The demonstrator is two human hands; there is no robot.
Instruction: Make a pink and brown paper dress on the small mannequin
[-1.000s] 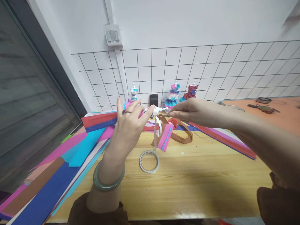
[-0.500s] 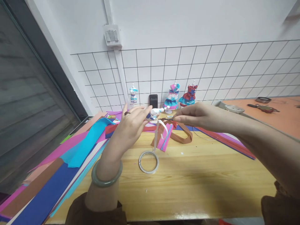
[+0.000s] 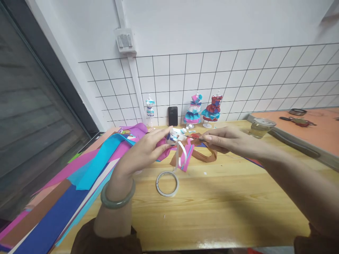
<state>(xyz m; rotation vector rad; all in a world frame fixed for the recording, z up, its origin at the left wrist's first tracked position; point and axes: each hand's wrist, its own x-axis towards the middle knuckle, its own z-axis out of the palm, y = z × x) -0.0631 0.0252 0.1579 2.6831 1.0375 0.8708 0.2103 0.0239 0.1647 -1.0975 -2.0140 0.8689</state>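
Note:
My left hand (image 3: 148, 148) grips a miniature dress form (image 3: 177, 134) by its lower part, tilted with its neck towards the right. White and blue pieces cover its body, and magenta crepe paper (image 3: 162, 150) hangs beneath my fingers. Between the thumb and fingers of my right hand (image 3: 225, 141) are slim dark tweezers (image 3: 194, 138), their tip at the form's bodice. A narrow white tape strip (image 3: 182, 151) curls down from the form towards a tape roll (image 3: 167, 184) lying flat on the table. Whether the tip grips the strip is too small to tell.
Crepe paper strips (image 3: 55, 208) in several colours lie along the left. Dressed miniature forms (image 3: 193, 109) and a black phone (image 3: 173, 116) stand by the gridded wall. A brown strip loop (image 3: 205, 156) lies mid-table. A clear lidded container (image 3: 261, 127) stands at right.
My left hand has lowered slightly and turned, bringing the form's side and the magenta paper into view. My right hand has moved a little down and right with the tweezers.

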